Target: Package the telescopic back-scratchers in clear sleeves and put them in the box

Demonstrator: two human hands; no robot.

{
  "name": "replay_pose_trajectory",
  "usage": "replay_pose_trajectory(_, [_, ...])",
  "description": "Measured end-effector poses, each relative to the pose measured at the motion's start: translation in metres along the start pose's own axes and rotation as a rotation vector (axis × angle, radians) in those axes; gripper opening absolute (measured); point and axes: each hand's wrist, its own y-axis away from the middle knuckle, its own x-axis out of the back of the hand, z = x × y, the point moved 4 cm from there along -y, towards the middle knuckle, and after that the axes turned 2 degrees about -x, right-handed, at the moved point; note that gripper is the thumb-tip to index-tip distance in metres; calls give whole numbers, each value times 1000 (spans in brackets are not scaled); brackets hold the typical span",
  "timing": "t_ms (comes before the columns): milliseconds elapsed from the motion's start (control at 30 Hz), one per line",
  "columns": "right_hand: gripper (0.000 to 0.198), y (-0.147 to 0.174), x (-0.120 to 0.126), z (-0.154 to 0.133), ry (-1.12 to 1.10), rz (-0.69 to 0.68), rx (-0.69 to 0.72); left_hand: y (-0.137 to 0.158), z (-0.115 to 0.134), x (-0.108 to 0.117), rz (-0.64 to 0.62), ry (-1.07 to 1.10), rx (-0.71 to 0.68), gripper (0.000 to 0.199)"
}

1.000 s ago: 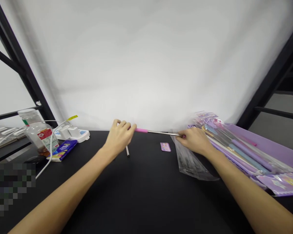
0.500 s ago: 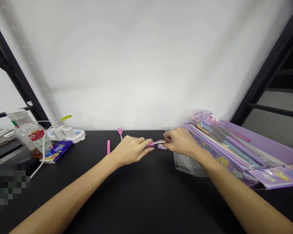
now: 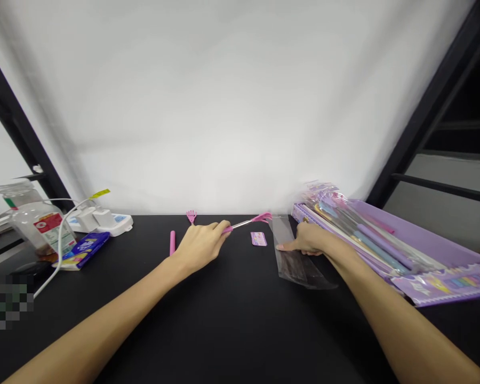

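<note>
Fingers of the left hand (image 3: 200, 245) wrap a pink-and-silver back scratcher (image 3: 243, 224), its head near the table's (image 3: 232, 325) far edge. One right-hand (image 3: 310, 237) finger stretches over a clear bag (image 3: 294, 266), the rest curled; I cannot tell whether they grip it. Lettering on the purple box (image 3: 432, 234), small card (image 3: 258, 239) and leftward blue packet (image 3: 88, 246) is too blurred to read.

Shiny mtl rod (image 3: 242, 224), glossy clr plas. sleeve (image 3: 292, 268), matt tabletop (image 3: 240, 320)

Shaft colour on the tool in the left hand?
The shaft is silver, clearest in the head view.
</note>
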Motion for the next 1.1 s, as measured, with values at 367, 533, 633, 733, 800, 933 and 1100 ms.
replay_pose_trajectory(367, [34, 19, 33, -18, -703, 347, 514, 3, 1, 1, -278, 892, 5, 40])
replay_pose_trajectory(533, [37, 17, 27, -27, -1037, 322, 440, 5, 0, 4, -329, 822, -8, 38])
replay_pose_trajectory(633, [40, 17, 16, -26, -1171, 93, 378, 6, -4, 6, -344, 814, 7, 39])
replay_pose_trajectory(733, [41, 24, 14, -28, -1160, -64, 518, 6, -8, 7, -338, 802, 26, 39])
replay_pose_trajectory(800, [40, 28, 16, -30, -1092, -110, 636, 6, -9, 8, -343, 800, 30, 40])
replay_pose_trajectory(933, [43, 24, 18, -29, -904, 8, 682, 7, -9, 10, -357, 801, 27, 43])
replay_pose_trajectory(1100, [39, 7, 19, -15, -1068, 237, 523, 7, -16, 12, -294, 738, 52, 41])
